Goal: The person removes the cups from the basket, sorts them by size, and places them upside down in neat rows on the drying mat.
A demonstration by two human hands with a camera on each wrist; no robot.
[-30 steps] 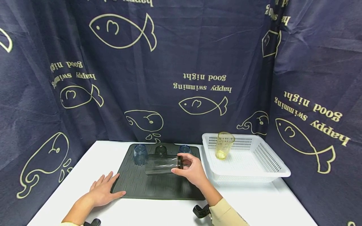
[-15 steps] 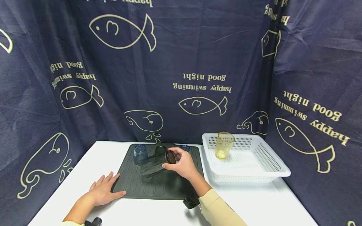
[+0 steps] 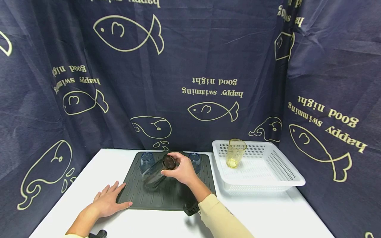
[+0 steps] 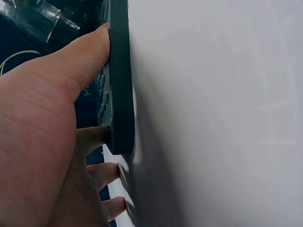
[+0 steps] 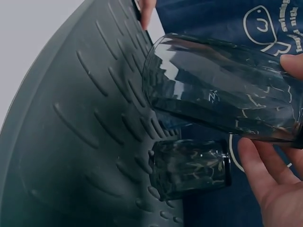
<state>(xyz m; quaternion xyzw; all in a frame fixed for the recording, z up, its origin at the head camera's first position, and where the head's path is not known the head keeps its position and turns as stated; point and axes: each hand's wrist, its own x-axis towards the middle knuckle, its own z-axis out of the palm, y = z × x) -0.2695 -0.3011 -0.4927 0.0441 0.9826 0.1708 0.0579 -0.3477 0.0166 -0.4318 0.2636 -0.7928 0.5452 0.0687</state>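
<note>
My right hand (image 3: 181, 170) grips a tall smoky-grey drinking glass (image 3: 154, 177) by its base end. The glass slants over the black ribbed drying mat (image 3: 140, 200), its mouth pointing down and left; whether the rim touches the mat, I cannot tell. Behind it stand a blue glass (image 3: 147, 160) on the left and another blue glass (image 3: 194, 162) on the right. A shorter dark glass (image 5: 189, 169) shows in the right wrist view; the held glass and hand cover it in the head view. My left hand (image 3: 108, 201) rests at the mat's front left corner, fingers spread straight.
A white perforated basket (image 3: 265, 185) stands to the right of the mat, with a yellow glass (image 3: 236, 153) upright inside. The white table (image 3: 154, 224) is bounded at the back and sides by a dark blue curtain (image 3: 178, 59) with fish drawings.
My right hand has moved left, tipping the smoky glass from lying level to slanting mouth-down. The right blue glass has come into fuller view. My left hand has stayed put.
</note>
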